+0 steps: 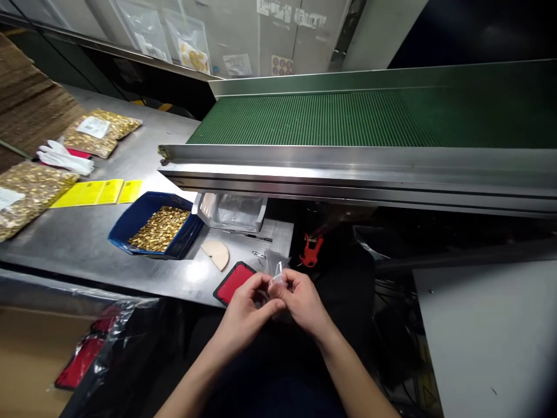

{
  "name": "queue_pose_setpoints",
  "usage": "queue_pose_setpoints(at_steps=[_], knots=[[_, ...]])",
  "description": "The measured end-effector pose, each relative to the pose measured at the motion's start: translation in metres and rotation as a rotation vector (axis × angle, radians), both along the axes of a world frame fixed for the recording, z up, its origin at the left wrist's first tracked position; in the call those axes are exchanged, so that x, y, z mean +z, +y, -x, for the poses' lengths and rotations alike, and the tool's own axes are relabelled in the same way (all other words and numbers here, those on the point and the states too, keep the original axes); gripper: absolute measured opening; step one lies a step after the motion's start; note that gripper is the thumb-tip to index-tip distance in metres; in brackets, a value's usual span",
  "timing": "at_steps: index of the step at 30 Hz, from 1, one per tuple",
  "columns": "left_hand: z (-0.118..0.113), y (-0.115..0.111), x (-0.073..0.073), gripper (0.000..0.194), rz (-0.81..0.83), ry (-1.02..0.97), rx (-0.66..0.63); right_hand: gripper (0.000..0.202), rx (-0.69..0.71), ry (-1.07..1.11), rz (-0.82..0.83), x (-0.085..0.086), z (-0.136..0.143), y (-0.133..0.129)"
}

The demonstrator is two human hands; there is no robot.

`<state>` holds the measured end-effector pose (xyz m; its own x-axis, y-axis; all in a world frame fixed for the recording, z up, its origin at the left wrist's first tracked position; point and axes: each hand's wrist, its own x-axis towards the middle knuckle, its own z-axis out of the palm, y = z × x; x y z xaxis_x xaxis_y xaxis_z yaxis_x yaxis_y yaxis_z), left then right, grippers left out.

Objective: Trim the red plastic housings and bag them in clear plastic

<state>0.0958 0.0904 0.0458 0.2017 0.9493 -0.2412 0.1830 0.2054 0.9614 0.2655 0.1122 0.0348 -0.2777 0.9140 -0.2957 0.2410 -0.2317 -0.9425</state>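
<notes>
Close together at the table's front edge, my left hand (251,305) and my right hand (302,300) pinch a small clear plastic bag (277,262). The thumbs and fingers of both are closed on it, and its contents cannot be made out. Just left of my left hand lies a red pouch with a black border (235,282). Beyond it rests a half-round wooden piece (216,255). A blue bin (150,203) holds many small gold-coloured metal parts (160,229). Beside that bin stands a grey tray (261,216) with clear plastic bags (238,210) inside.
A green conveyor belt (304,119) with a metal side rail crosses above. Filled bags of gold parts (101,130), yellow labels (100,192) and white gloves (65,158) lie at left. An orange-red tool (311,251) hangs at right. Below left, an open carton (35,354) contains wrapped red pouches.
</notes>
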Motion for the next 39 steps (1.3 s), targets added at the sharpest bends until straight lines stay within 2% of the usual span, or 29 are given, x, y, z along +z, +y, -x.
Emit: queue_pose_setpoints(at_steps=[3,7,9,11,14,16,17,20,22,24,26,28,31,34,36,39], knots=[[0.001,0.004,0.003,0.019,-0.037,0.125,-0.075,0.04,-0.051,-0.167,-0.033,0.003,-0.017,-0.011],[0.0,0.008,0.004,0.016,-0.143,0.319,-0.028,0.033,-0.126,-0.402,-0.158,0.018,-0.027,-0.026],[-0.007,0.007,0.0,0.015,-0.159,0.344,-0.029,0.034,-0.071,-0.408,-0.172,0.024,-0.026,-0.03],[-0.013,0.006,-0.004,0.015,-0.151,0.346,-0.035,0.034,0.032,-0.373,-0.114,0.026,-0.025,-0.032],[-0.011,0.003,-0.006,0.021,-0.145,0.401,0.116,0.022,0.109,-0.542,-0.038,0.022,-0.031,-0.032],[-0.002,-0.004,-0.002,0.027,-0.137,0.438,0.237,0.012,0.075,-0.701,-0.07,0.017,-0.032,-0.031],[0.003,-0.009,0.0,0.028,-0.121,0.436,0.251,0.01,0.063,-0.732,-0.113,0.015,-0.03,-0.03],[0.017,-0.035,0.003,0.027,-0.006,0.353,0.119,0.008,0.089,-0.652,-0.174,0.013,-0.01,-0.024],[0.026,-0.057,-0.002,0.033,0.116,0.297,0.041,0.03,0.13,-0.556,-0.139,0.014,0.006,-0.019],[0.041,-0.08,-0.013,0.046,0.265,0.267,0.052,0.035,0.215,-0.463,-0.114,0.015,0.016,-0.015],[0.06,-0.103,-0.026,0.056,0.438,0.234,0.11,0.022,0.323,-0.285,-0.021,0.012,0.017,-0.014],[0.08,-0.123,-0.037,0.059,0.588,0.208,0.187,0.04,0.352,-0.093,0.178,0.003,0.016,-0.019],[0.098,-0.144,-0.046,0.062,0.76,0.132,0.354,0.029,0.221,0.038,0.435,-0.02,0.025,-0.035],[0.099,-0.153,-0.051,0.063,0.866,0.0,0.503,0.04,0.058,0.135,0.594,-0.044,0.052,-0.05],[0.096,-0.153,-0.055,0.062,0.868,-0.03,0.532,0.047,-0.053,0.196,0.693,-0.053,0.07,-0.054],[0.093,-0.146,-0.061,0.064,0.836,-0.023,0.545,0.049,-0.189,0.274,0.797,-0.055,0.085,-0.052]])
